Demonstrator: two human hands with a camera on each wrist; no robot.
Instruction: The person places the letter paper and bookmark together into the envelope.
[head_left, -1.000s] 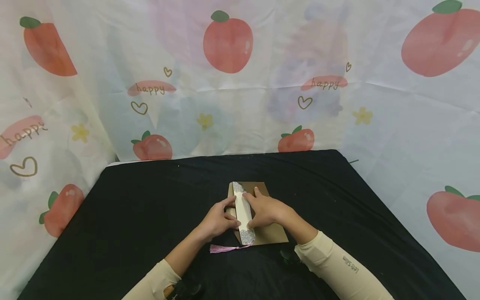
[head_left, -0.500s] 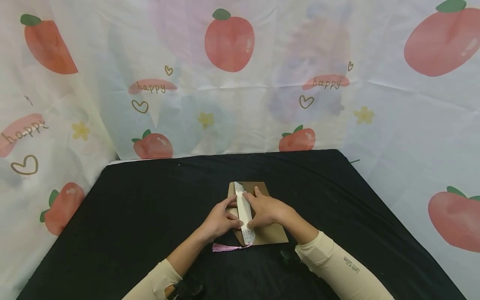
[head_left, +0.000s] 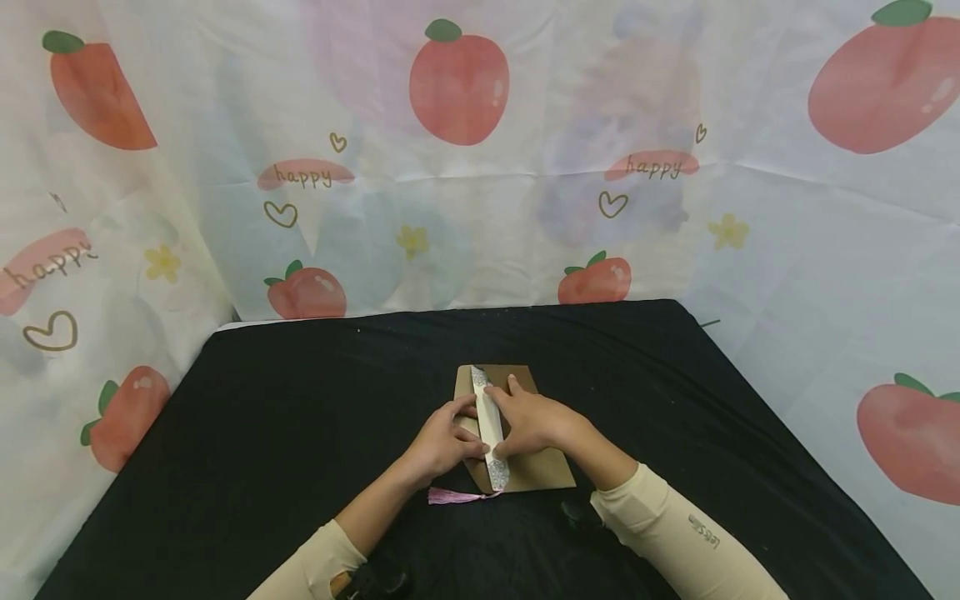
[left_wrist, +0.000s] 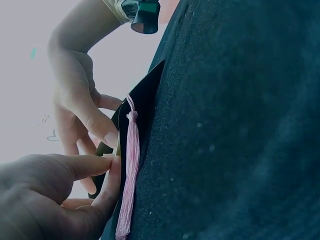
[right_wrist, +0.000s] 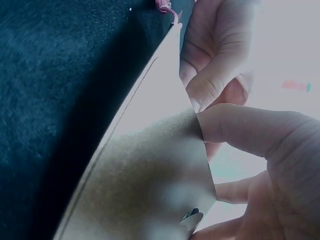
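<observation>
A cream bookmark (head_left: pixel 490 421) with grey lacy ends and a pink tassel (head_left: pixel 453 496) lies lengthwise over a flat brown kraft-paper piece (head_left: pixel 551 471), tilted on its long edge. My left hand (head_left: pixel 442 442) pinches its left side between thumb and fingers. On the opposite side, my right hand (head_left: pixel 532 417) grips the right edge with thumb and index finger, another finger reaching over the brown paper. In the left wrist view the tassel (left_wrist: pixel 131 160) hangs below the pinching left fingertips (left_wrist: pixel 107 162). The right wrist view shows a brown paper face (right_wrist: pixel 135 165) with a crease near its edge.
A black cloth (head_left: pixel 300 417) covers the table. Behind and beside it hangs a white curtain (head_left: pixel 495 225) printed with peaches, hearts and flowers. A small dark-and-white fitting (right_wrist: pixel 191 219) shows on the brown paper. Dark wrist devices (head_left: pixel 375 577) sit near the sleeves.
The bookmark has tipped further up and looks narrower from above. Its left side, the left fingers and the tassel have shifted slightly to the right; the right hand stays nearly still.
</observation>
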